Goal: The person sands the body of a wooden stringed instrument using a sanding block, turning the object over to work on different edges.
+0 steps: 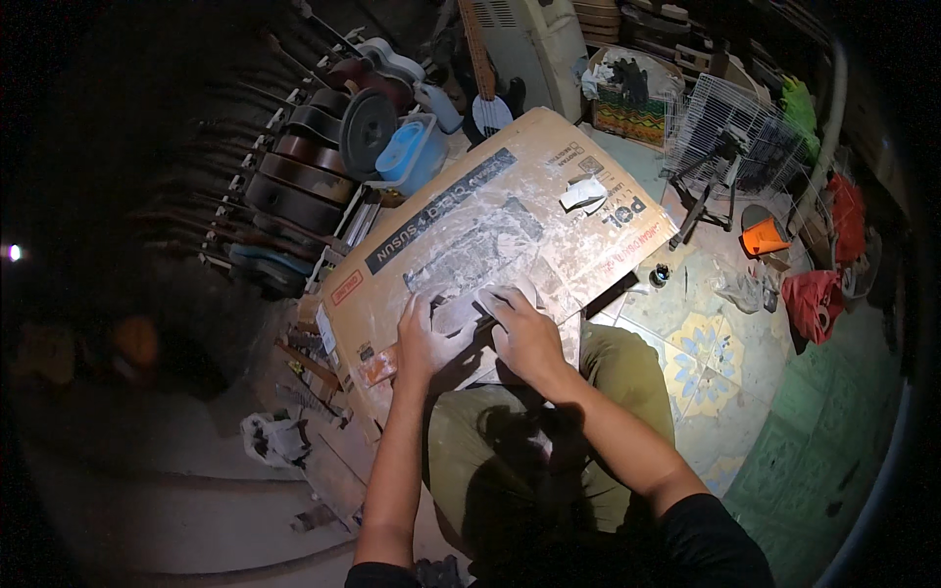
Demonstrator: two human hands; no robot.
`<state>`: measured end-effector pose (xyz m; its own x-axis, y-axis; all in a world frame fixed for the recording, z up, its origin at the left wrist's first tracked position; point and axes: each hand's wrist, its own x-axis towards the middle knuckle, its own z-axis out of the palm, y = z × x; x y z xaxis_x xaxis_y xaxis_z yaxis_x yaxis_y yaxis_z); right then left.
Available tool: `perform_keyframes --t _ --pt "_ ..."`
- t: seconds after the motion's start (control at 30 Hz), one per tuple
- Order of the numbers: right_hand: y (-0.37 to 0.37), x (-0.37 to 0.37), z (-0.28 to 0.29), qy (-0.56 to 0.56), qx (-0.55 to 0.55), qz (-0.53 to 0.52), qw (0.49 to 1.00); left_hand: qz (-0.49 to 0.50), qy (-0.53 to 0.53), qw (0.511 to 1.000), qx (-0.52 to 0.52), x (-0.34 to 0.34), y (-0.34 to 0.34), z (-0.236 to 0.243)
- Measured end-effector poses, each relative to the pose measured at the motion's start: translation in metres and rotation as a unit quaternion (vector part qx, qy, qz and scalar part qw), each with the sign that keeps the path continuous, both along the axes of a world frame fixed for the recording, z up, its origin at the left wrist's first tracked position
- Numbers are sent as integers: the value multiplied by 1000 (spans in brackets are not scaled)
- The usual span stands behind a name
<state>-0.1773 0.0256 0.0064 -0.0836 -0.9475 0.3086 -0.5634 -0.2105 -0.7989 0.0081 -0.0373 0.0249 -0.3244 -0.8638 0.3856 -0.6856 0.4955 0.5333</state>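
Note:
Both hands are together at the near edge of a dust-covered cardboard sheet [392, 257]. My left hand [420, 338] grips the left side of a pale, dust-coated piece [456, 314] with a rounded edge; its exact kind does not show. Bent over the same piece from the right, my right hand [520, 328] has its fingers closed on it. Pale powder coats the fingers. Farther back on the cardboard lies a folded whitish sheet [584, 194].
Several guitars [299, 162] stand in a row at the back left, near a blue tub [410, 152]. Right of the cardboard are a small dark jar [660, 275], a black stand [711, 191], a wire cage [720, 118] and an orange dustpan [763, 237]. Crumpled plastic [272, 439] lies left.

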Motion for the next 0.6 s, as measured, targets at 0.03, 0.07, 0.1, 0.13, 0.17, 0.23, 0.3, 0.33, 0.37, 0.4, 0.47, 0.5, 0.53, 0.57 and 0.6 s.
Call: perform_keyframes --t 0.03,0.07,0.1,0.13,0.17,0.23,0.3,0.33,0.37,0.4,0.47,0.5,0.53,0.57,0.6 --pt "1 3 2 4 24 22 999 16 15 1000 17 5 4 -5" --pt "0 8 -1 31 56 8 998 33 19 999 19 11 8 -10" --pt "-2 11 -5 62 86 -11 994 44 26 999 19 10 10 -10" --pt "-4 13 -8 92 116 -31 989 56 32 998 20 9 12 -11" --pt "3 22 -10 83 108 4 991 66 36 997 26 8 15 -17" --pt "22 43 -10 67 90 77 991 90 43 994 36 8 20 -27" --pt "12 28 -12 52 96 60 992 83 15 996 -8 11 23 -28" --pt "3 22 -13 47 89 23 995 98 3 995 -7 4 24 -32" --pt "-1 21 -14 43 82 -12 996 112 -9 994 -5 -1 25 -37" --pt "12 28 -9 9 32 32 999 144 3 990 -6 -5 24 -39" --pt "13 28 -6 24 49 50 997 134 22 990 -22 -6 26 -41" --pt "4 18 -9 75 120 17 990 127 33 991 -25 -11 30 -37" --pt "4 18 -10 65 92 -8 994 128 -9 992 -13 -16 34 -32" --pt "4 19 -9 55 63 -32 996 133 4 991 -12 -14 36 -39" --pt "13 28 -8 33 25 24 999 140 12 990 -16 -6 36 -43"
